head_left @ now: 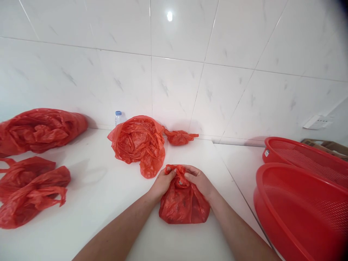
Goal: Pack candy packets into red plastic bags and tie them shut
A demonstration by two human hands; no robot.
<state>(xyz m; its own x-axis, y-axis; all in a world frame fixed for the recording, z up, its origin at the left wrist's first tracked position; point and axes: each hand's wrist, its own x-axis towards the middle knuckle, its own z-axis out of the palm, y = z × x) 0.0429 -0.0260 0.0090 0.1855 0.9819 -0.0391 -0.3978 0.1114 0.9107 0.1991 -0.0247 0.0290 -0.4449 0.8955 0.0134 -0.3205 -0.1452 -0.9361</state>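
A small red plastic bag (182,204) sits bunched on the white counter (108,203) right in front of me. My left hand (162,182) pinches the bag's top from the left, fingers closed on the plastic. From the right, my right hand (199,180) grips the same gathered top, fingers curled into it. Both hands meet at the bag's neck, and what the bag holds is hidden.
A larger crumpled red bag (138,143) lies behind, with a small tied red bag (179,137) and a clear bottle (119,117) by the tiled wall. More red bags (38,128) lie at the left. Two red strainer baskets (301,206) stand at the right.
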